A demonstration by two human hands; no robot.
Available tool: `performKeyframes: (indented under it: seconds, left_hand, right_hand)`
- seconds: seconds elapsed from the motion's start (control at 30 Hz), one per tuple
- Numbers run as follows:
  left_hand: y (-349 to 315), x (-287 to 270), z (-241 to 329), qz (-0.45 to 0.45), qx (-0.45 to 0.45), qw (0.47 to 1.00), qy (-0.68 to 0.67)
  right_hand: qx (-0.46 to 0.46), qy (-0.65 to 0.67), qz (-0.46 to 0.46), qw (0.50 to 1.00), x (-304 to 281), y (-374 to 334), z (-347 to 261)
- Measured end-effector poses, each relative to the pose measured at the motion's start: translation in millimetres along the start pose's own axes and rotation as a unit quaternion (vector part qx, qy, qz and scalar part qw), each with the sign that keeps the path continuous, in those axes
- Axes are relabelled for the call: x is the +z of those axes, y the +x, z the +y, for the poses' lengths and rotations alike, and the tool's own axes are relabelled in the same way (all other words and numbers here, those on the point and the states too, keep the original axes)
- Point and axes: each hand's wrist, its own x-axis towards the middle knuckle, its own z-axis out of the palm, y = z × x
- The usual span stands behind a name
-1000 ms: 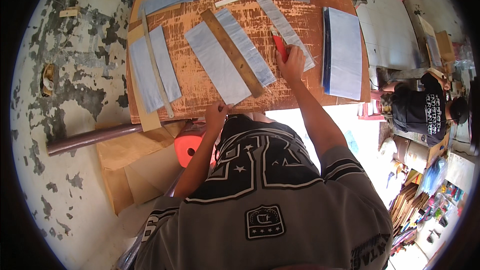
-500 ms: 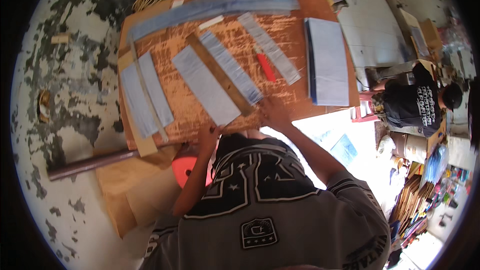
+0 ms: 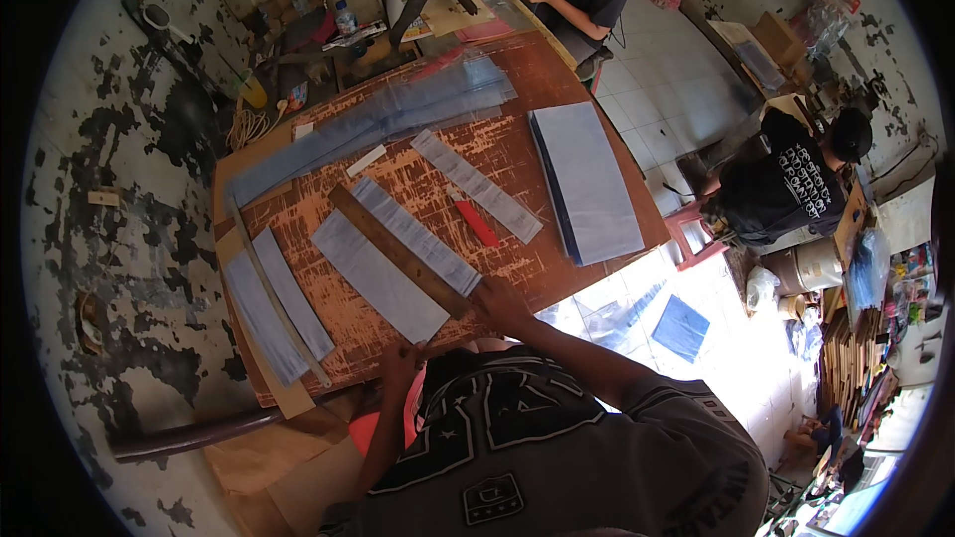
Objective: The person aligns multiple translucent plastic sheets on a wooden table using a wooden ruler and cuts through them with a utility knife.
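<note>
On the worn brown table [image 3: 388, 308] lies a wide pale blue-grey sheet strip [image 3: 378, 278]. Beside it is a long brown wooden strip [image 3: 398, 251], slanting down to the right, with a narrower blue-grey sheet strip [image 3: 418, 237] along its other side. My left hand [image 3: 401, 362] is at the table's near edge by the wide strip's lower corner; its fingers are closed, and what they pinch is hidden. My right hand [image 3: 502, 308] has its fingers closed at the lower end of the narrow strip, close to the wooden strip's end. A red-handled tool [image 3: 476, 223] lies farther right.
A folded stack of sheets [image 3: 589, 184] lies at the right, another thin strip [image 3: 477, 184] beside the red tool. Long bluish sheeting [image 3: 368, 124] spans the far side. At the left, more strips [image 3: 274, 308] lie under a thin stick. Two people [image 3: 781, 184] sit beyond the table.
The view has tilted, so the table appears lower and a seated person at the far side shows more. My hands stay at the strips' near ends.
</note>
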Motion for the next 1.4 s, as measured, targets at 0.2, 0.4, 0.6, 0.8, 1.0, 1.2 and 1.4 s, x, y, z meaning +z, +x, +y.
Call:
performKeyframes:
  seconds: [0.2,0.4,0.6,0.8,1.0,1.2,1.4]
  left_hand:
    - [6,-4,-9,0.002,0.013,0.999,0.039]
    - [-5,-4,-3,0.025,0.022,0.997,-0.065]
    - [-12,-10,12,0.191,0.127,0.973,-0.019]
    - [-9,-1,114,0.025,0.078,0.986,-0.147]
    - [6,12,143,-0.026,0.11,0.975,-0.19]
    - [-4,11,179,-0.021,0.1,0.976,-0.194]
    - [-5,10,178,-0.053,0.12,0.968,-0.213]
  right_hand:
    - [-0.014,0.018,-0.029,0.999,4,5,12]
    - [-0.01,0.062,-0.018,0.998,6,5,22]
    - [0.144,0.073,-0.085,0.983,-22,19,-1]
    - [0.072,0.293,-0.069,0.951,-79,41,-59]
    - [0.057,0.361,-0.133,0.921,-103,58,-84]
    - [0.074,0.415,-0.175,0.89,-93,55,-66]
    - [0.05,0.326,-0.119,0.937,-102,48,-81]
